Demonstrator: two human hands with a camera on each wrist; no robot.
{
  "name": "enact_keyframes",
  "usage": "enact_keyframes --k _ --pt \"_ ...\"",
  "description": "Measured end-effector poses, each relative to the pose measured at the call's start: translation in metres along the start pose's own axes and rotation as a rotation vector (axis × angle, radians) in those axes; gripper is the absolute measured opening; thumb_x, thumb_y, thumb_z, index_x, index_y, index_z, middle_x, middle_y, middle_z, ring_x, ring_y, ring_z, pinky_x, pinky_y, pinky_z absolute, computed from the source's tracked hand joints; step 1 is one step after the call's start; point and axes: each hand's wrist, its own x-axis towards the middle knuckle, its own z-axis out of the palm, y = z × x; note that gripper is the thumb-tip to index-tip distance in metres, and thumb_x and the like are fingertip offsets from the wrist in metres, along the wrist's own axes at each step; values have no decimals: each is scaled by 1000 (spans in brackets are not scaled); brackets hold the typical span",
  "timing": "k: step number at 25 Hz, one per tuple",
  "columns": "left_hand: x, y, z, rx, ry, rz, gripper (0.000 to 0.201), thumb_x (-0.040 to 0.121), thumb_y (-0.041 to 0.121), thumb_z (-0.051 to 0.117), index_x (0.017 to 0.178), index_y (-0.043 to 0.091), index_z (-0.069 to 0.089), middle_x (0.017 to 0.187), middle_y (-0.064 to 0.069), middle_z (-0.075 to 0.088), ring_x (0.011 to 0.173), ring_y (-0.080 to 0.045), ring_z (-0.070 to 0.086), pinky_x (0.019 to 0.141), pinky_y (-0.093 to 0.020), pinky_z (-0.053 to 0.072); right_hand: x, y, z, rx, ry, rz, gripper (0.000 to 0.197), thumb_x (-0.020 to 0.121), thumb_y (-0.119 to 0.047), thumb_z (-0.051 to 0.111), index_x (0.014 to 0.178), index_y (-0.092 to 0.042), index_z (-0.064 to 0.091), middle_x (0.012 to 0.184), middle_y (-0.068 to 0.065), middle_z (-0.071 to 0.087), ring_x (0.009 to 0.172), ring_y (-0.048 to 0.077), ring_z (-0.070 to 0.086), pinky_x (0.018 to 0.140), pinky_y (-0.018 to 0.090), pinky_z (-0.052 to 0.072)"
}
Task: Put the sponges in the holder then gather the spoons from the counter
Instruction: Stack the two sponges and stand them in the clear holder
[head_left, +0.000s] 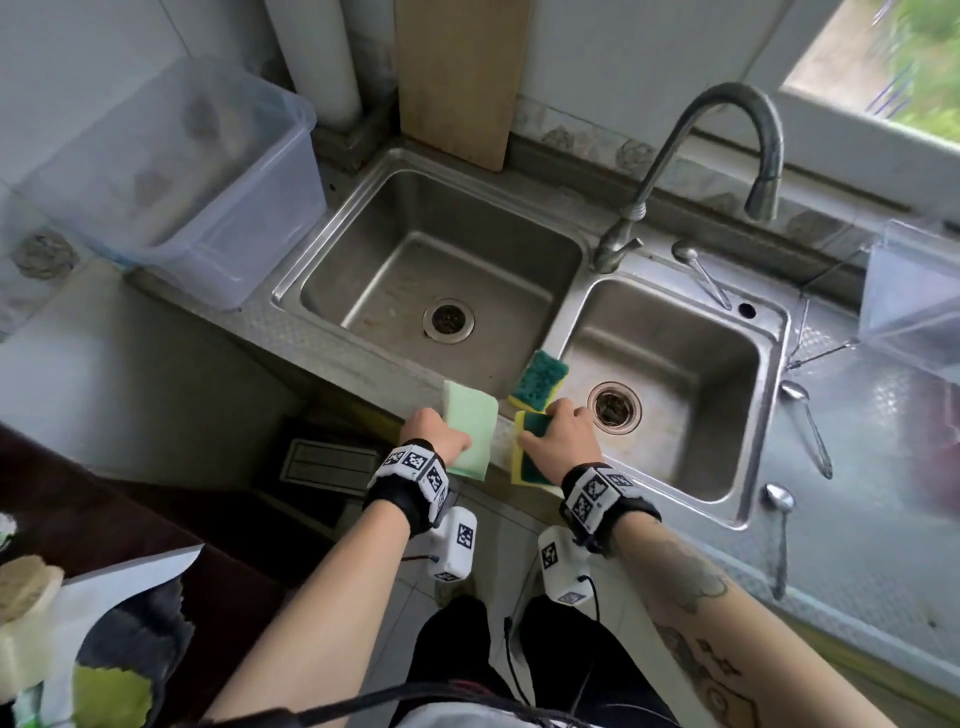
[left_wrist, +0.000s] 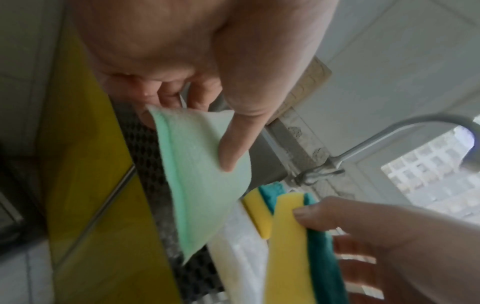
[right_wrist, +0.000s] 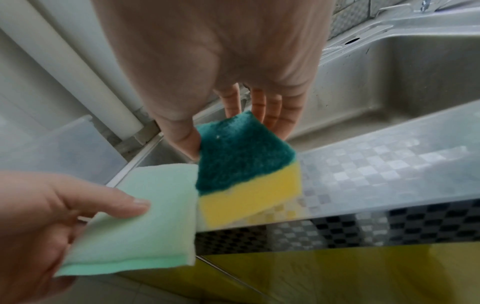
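Left hand (head_left: 434, 435) pinches pale sponge (head_left: 470, 434) — right hand (head_left: 563, 436) half-hides its gripped sponge (head_left: 530, 452).

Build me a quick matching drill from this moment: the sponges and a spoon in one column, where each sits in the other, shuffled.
Things:
1. pale green flat sponge
2. yellow sponge with dark green scrub pad
3. second yellow-and-green sponge
4. small metal spoon

Places:
A. sink divider, free
B. left hand
C. steel ledge beside curved faucet
D. right hand

Pairs: 1-B, 2-D, 3-A, 4-C
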Motion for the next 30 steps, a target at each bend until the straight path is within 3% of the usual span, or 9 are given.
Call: enact_keyframes --k 4,10,13,16,20,22,25,30 --pt "-8 19 -5 -58 -30 89 41 71 26 72 107 6 66 114 -14 71 103 -32 65 83 -33 50 -4 -5 -20 83 25 0 53 78 -37 65 123 -13 49 119 11 44 104 29 56 91 28 42" --pt "-37 90 16 -103 -81 255 41 68 22 77 104 8 66 110 -14 72 99 -31 66 84 -33 51 -1 29 -90 183 131 55 51 78 -38 66 121 -14 51 120 11 44 94 24 53 88 28 42" --pt "-55 145 55 -132 -121 356 49 65 19 81 109 5 66 110 -13 72 99 -30 67 91 -38 54 5 69 -153 231 241 74 51 77 -41 66 120 -16 51 119 9 44 87 19 49 82 25 42" --pt "-83 205 97 -103 -113 457 55 65 23 82 114 8 63 108 -6 68 99 -26 64 88 -30 50 12 117 -219 257 324 110 56 76 -41 67 123 -15 51 120 12 49 92 20 51 81 30 47" --pt "-115 279 150 -232 -134 513 55 60 22 85 106 9 59 109 -9 66 98 -25 64 91 -36 52 20 179 -300 270 424 133 58 76 -39 69 123 -12 51 120 13 51 94 20 49 80 28 41" --pt "-127 316 174 -260 -105 525 47 62 19 85 99 13 56 102 -7 63 92 -24 61 87 -32 50 31 209 -338 285 462 155 59 77 -39 70 124 -9 51 121 15 52 98 23 50 85 33 45" --pt "-138 368 201 -288 -91 549 46 66 18 83 97 16 49 99 -5 62 88 -22 59 82 -30 48 50 240 -378 292 490 176 58 78 -38 69 124 -8 51 123 17 51 108 30 53 91 37 45" --pt "-129 442 231 -220 -56 599 46 72 26 79 106 15 49 99 -3 62 90 -24 62 82 -35 52 93 258 -411 276 493 136 60 78 -40 68 126 -9 50 124 14 50 104 26 53 86 29 39"
